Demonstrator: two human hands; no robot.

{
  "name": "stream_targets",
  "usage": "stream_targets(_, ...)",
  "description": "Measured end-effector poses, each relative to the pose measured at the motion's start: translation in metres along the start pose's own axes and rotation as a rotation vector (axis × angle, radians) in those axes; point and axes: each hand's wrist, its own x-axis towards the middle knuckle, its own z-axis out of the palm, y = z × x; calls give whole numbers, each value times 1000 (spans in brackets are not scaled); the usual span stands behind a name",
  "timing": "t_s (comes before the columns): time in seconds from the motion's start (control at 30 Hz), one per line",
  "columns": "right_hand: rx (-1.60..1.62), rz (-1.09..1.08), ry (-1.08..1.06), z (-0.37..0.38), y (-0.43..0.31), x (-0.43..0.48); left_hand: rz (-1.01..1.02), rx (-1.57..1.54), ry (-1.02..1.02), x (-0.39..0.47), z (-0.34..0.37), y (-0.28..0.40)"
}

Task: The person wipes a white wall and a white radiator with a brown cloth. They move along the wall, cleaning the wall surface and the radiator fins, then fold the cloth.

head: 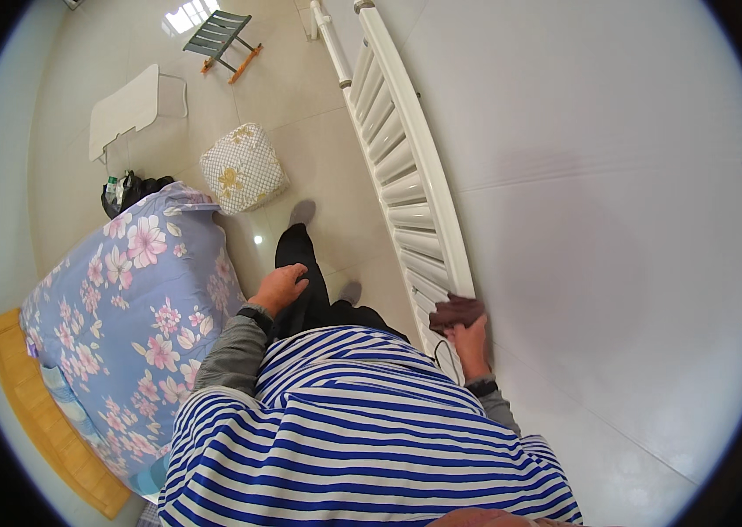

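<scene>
A dark brown cloth [456,313] lies crumpled over the top edge of a white ribbed radiator [410,158], near its lower end. My right hand [472,342] grips the cloth from below, close to the wall. My left hand [282,288] hangs over my black trousers, its fingers slightly bent and apart, and holds nothing. A thin cable or loop [448,356] shows between my striped top and the right hand.
A bed with a blue floral cover [147,277] stands at left, with a wooden headboard [55,421]. A patterned square stool [242,168], a white folding table [124,109], a black bag [137,189] and a folding stool [218,36] are on the tiled floor.
</scene>
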Motion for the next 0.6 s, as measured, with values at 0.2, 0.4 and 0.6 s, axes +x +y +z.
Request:
stream_targets(0.2,-175,-1,76,92,-89,92,62,-47,-32,58,-45,-19)
stream_targets(0.4,-217,-18,49,188,-199,184,-20,-157,35,110,-111,-41)
stream_targets(0.6,-239,-41,8,280,-301,274,-110,-221,71,141,-161,-70)
